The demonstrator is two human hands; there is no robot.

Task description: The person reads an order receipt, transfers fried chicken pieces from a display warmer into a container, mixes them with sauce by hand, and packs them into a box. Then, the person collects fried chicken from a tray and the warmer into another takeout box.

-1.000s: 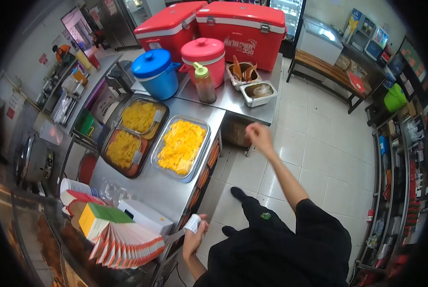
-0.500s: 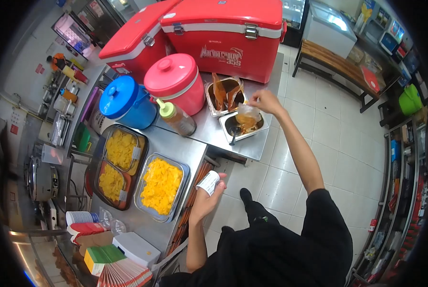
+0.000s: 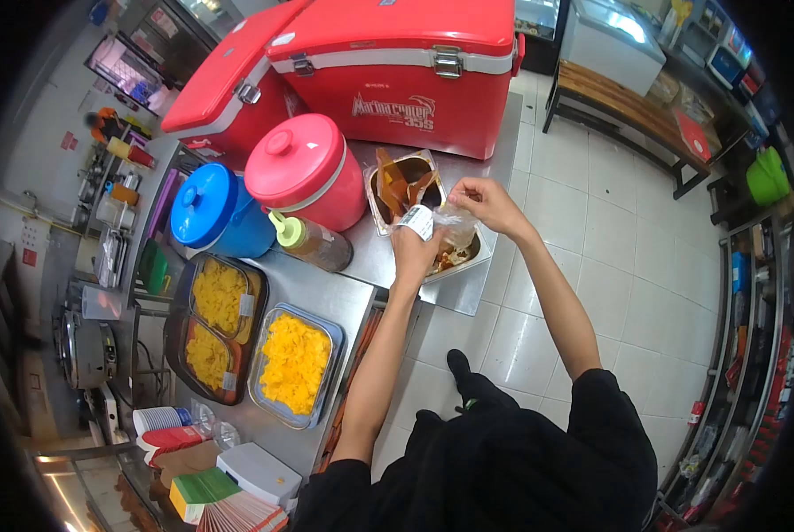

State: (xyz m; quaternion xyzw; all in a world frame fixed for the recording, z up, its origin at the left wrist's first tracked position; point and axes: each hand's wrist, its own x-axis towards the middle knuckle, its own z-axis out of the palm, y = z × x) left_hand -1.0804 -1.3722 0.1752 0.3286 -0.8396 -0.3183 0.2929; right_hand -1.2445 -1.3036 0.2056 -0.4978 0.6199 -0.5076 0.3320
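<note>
My right hand [image 3: 488, 206], fingers pinched, grips the top of a small clear plastic bag [image 3: 456, 229]; brown contents showed in it a moment ago. Beside the bag is my left hand [image 3: 413, 255], closed around a curled white label with print [image 3: 417, 221]. Whether its fingertips also touch the bag I cannot tell. Under both hands stands a steel food pan [image 3: 480, 259] with brown sauce-like food, partly covered by the left hand and bag. Just behind it, another steel pan [image 3: 430, 160] holds brown filled bags [image 3: 390, 182] standing upright.
A squeeze bottle [image 3: 322, 246], pink jug [image 3: 308, 168] and blue jug [image 3: 209, 208] stand left of the pans. Red coolers [image 3: 397, 97] line the back. Nearer me are a glass dish of yellow food [image 3: 295, 363] and a dark divided tray [image 3: 184, 332]. Tiled floor lies right.
My left hand has moved up and right with the white label, from beside the table to the plastic bag. The right hand still holds the bag, slightly lower. The view has shifted a little.
</note>
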